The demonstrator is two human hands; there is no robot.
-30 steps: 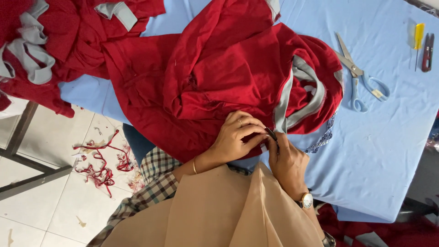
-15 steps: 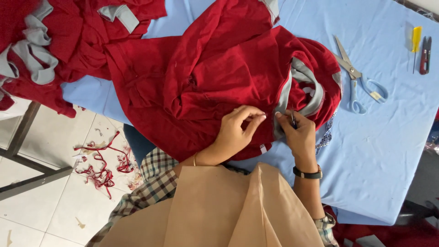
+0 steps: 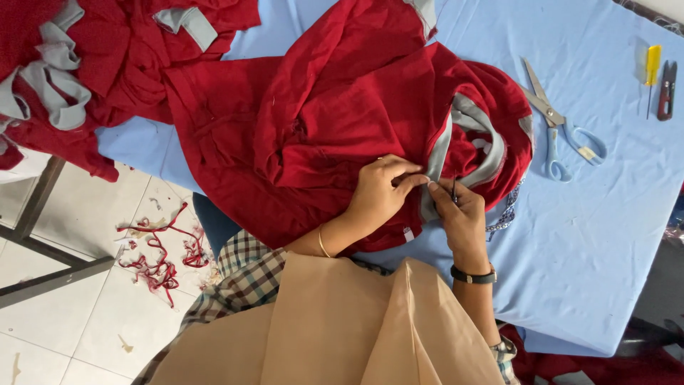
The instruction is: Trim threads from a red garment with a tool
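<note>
Hiding under both hands (image 3: pixel 420 196), red garment's (image 3: pixel 335 128) grey seam.

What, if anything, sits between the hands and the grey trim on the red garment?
Nothing visible. The left hand pinches the grey trim of the red garment; the right hand works it with a thin dark tool.

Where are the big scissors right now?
In the head view, the scissors lie on the blue table cloth at the right, just beyond the red garment and left of the yellow screwdriver.
</note>
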